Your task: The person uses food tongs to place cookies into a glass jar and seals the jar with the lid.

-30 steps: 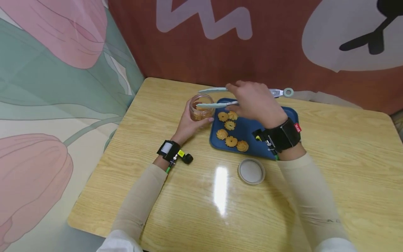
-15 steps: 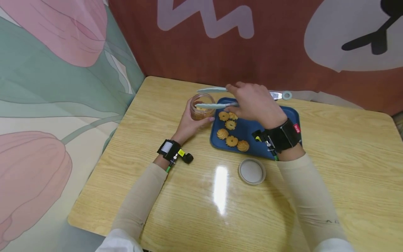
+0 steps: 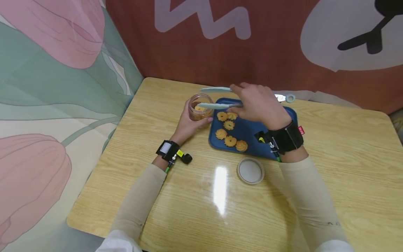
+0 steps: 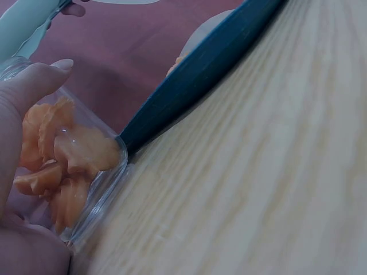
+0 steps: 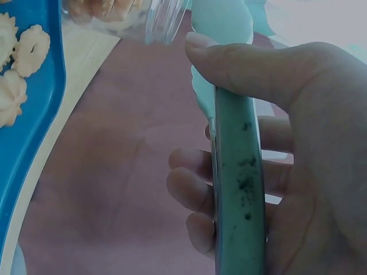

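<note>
A clear glass jar (image 3: 200,107) with several cookies inside stands left of a blue tray (image 3: 252,140). My left hand (image 3: 188,124) grips the jar (image 4: 74,172) from the near side. My right hand (image 3: 258,105) holds pale green tongs (image 3: 217,105), whose tips spread apart over the jar's mouth with nothing plainly between them. The wrist view shows my thumb pressed on the tongs' handle (image 5: 235,189). Several flower-shaped cookies (image 3: 228,133) lie on the tray's left half.
A round grey lid (image 3: 250,171) lies on the wooden table (image 3: 189,203) in front of the tray. A fabric backdrop rises behind and to the left of the table.
The tongs stay over the jar, their tips shifted slightly right. My left hand keeps its grip on the jar; the view has drifted a little.
</note>
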